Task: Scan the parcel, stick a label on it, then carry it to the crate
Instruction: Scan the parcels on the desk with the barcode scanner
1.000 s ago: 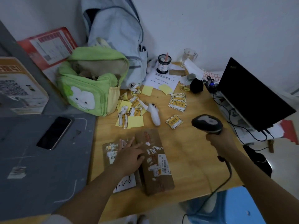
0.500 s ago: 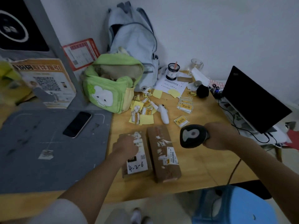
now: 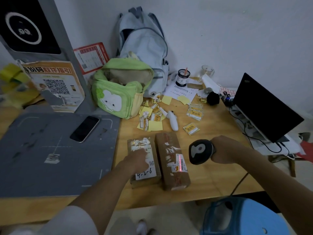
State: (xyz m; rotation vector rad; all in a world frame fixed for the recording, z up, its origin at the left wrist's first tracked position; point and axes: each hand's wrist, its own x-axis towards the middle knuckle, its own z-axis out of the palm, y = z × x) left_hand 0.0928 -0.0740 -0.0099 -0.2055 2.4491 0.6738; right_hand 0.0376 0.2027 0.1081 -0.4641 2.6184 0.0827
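Right hand (image 3: 223, 150) closed tight round the handle of the scanner (image 3: 200, 151), head aimed left, red beam lying across the barcode on the right parcel (image 3: 171, 160). Left hand (image 3: 137, 160) pressed flat, fingers spread, on the left parcel (image 3: 144, 162), grip closed on nothing. Both parcels side by side near the front edge of the table (image 3: 211, 180), touching or nearly so. Probably light for one hand: small, stiff cardboard, square-edged, not fragile-looking. Tape bands likely slick, torn label scraps loose, so best taken by the long sides, thumb on one, fingers on the other. Loose yellow labels (image 3: 191, 128) just beyond. No crate in view.
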